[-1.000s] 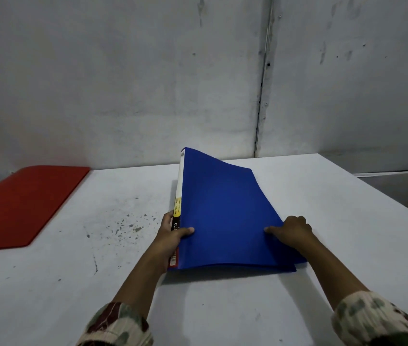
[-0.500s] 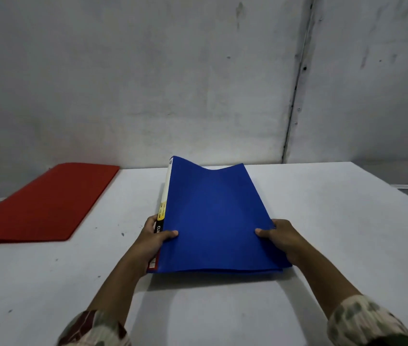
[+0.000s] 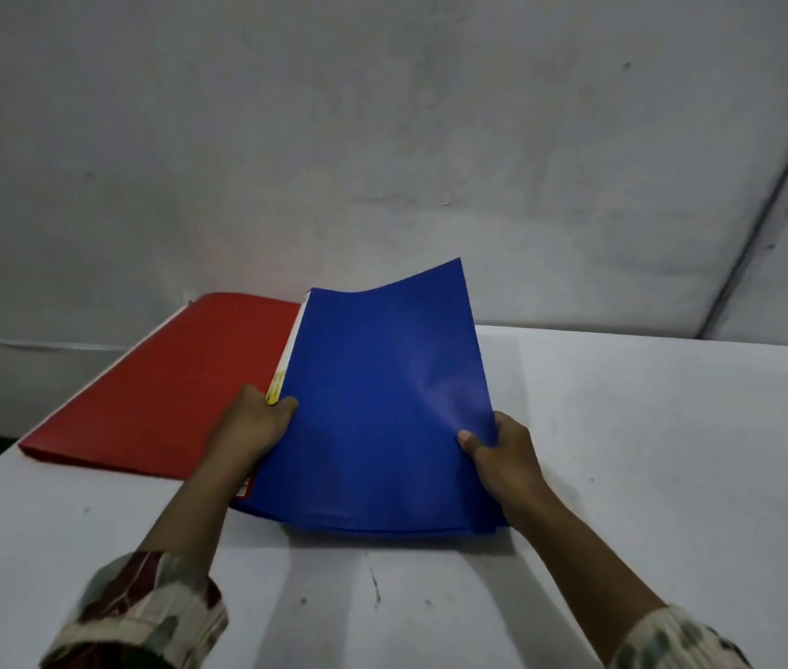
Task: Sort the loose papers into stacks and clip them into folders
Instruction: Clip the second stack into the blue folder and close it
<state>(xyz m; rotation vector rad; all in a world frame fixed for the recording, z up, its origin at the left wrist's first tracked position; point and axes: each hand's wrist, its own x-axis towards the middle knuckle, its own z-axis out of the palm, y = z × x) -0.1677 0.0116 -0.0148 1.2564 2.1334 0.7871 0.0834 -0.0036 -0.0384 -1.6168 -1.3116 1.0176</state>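
Note:
A blue folder with a white and yellow spine label is held up off the white table, its far end raised and its cover bowed. My left hand grips its spine edge, thumb on the cover. My right hand pinches the right edge near the lower corner. A red folder lies flat on the table just left of the blue one, partly hidden behind it and my left hand. No loose papers show.
A grey wall stands close behind the table, with a seam running down at the far right. The table's left edge drops off beside the red folder. Bare white tabletop stretches to the right and in front.
The blue folder has been lifted off the table and carried left, now next to the red folder. Both hands keep their hold, and my view has swung left.

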